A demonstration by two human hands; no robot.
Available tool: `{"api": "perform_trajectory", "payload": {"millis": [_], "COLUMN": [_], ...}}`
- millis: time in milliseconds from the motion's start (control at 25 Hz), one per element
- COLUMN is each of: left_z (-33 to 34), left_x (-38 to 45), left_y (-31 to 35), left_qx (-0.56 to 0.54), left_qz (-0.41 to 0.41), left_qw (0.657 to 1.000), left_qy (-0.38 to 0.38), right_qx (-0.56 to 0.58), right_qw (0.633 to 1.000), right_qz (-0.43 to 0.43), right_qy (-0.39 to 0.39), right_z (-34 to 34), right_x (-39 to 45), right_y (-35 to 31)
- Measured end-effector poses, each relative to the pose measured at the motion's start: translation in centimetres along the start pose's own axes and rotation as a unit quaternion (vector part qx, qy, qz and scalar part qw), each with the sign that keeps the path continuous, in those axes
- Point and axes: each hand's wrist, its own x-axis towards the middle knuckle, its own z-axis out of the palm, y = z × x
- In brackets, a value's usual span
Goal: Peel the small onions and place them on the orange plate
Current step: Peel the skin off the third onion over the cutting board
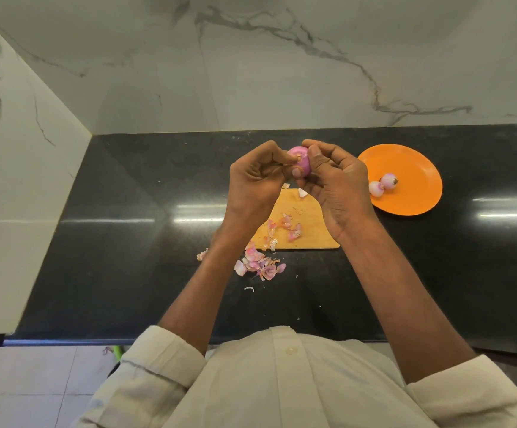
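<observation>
While both hands, left hand [255,177] and right hand [333,177], pinch the small pink-purple onion [300,157] above the wooden board [309,220], it looks light, firm, slick; grip its ends. Orange plate [411,168] lies right.

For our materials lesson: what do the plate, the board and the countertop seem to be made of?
Orange plate: probably plastic, uniform colour, smooth satin surface.
Cutting board: wood, pale with visible grain, matte.
Countertop: likely polished dark stone; speckled, mirrors light strips.

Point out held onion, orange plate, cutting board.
held onion [298,156], head view, exposed pink top between both hands
orange plate [417,168], head view, bare centre
cutting board [316,230], head view, bare wood near right edge
</observation>
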Motion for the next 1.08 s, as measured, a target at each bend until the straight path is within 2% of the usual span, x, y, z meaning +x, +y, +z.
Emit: {"api": "perform_trajectory", "payload": {"millis": [160, 360, 560, 720, 840, 960, 1080], "left_z": [-0.2, -0.8, 0.2, 0.6, 0.3, 0.0, 0.0], "left_x": [-0.3, -0.6, -0.5, -0.1, -0.4, -0.4, -0.5], "left_y": [-0.3, -0.2, -0.2, -0.2, -0.9, -1.2, -1.1], "left_qx": [0.031, 0.175, 0.183, 0.145, 0.066, -0.036, -0.073], "left_qz": [0.007, 0.051, 0.024, -0.029, -0.082, -0.128, -0.143], "left_qw": [0.999, 0.983, 0.98, 0.982, 0.985, 0.983, 0.983], "left_qy": [-0.009, 0.03, 0.075, 0.117, 0.137, 0.128, 0.094], "right_qx": [0.0, 0.008, -0.021, -0.005, 0.039, 0.061, 0.068], "right_qw": [1.0, 1.0, 0.998, 0.999, 0.999, 0.998, 0.997], "right_qz": [-0.007, -0.018, -0.049, -0.051, -0.014, 0.018, 0.035], "right_qy": [0.001, 0.017, 0.021, 0.009, 0.004, 0.0, -0.021], "right_z": [0.2, 0.4, 1.0, 0.9, 0.6, 0.3, 0.4], "right_x": [-0.2, -0.4, -0.6, -0.4, -0.1, 0.1, -0.1], "right_y": [0.2, 0.4, 0.7, 0.9, 0.8, 0.7, 0.5]}}
